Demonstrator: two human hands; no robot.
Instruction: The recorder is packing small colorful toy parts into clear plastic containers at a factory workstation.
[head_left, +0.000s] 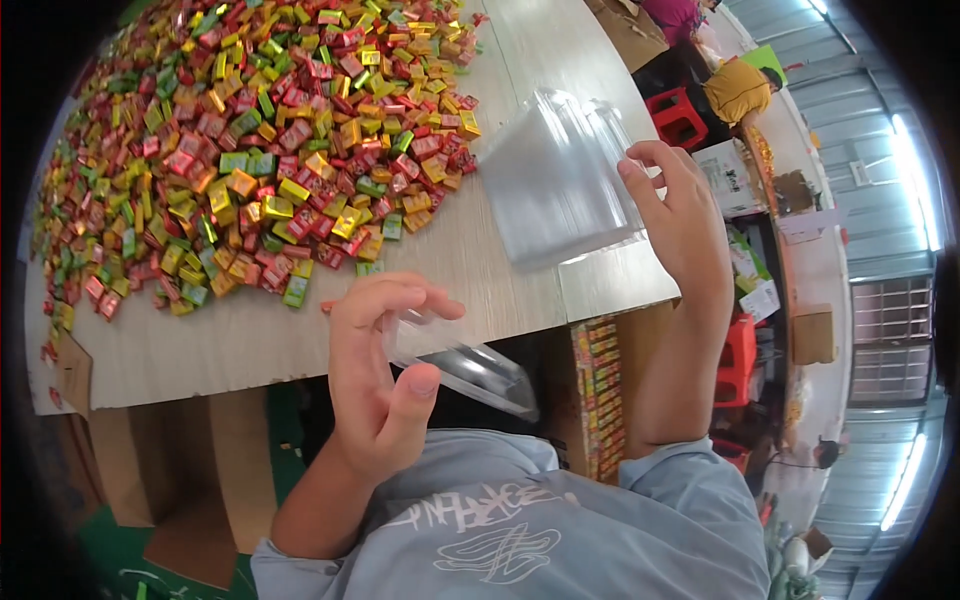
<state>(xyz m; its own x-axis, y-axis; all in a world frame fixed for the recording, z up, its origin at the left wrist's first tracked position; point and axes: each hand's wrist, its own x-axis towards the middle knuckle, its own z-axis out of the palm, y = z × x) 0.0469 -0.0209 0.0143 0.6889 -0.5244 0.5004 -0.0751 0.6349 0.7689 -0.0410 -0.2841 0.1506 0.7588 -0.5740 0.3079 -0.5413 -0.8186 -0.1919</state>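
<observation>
Candies [250, 150] in red, yellow, green and orange wrappers lie in a broad heap over the wooden worktop [240, 345], filling the view from nine o'clock round to twelve. At the heap's three o'clock side stands a stack of clear plastic containers [550, 185], tilted, its lower end resting on the worktop near the edge. The right hand [680, 215] is at the stack's three o'clock side, fingers curled loosely and fingertips touching the upper right rim of the stack; it is partly open, and whether it truly grips the rim cannot be told. The left hand [385, 375] sits at the centre, just off the worktop's near edge at six o'clock of the heap. Its fingers are bent over and its thumb raised beneath, pinching a single clear plastic container [465, 365] that juts out toward four o'clock, over the gap below the worktop. Both forearms rise from a light blue shirt [500, 530] at six o'clock. Cardboard boxes [180, 470] stand under the worktop at seven o'clock. At two o'clock, well apart, red stools [680, 115] stand by another bench.
</observation>
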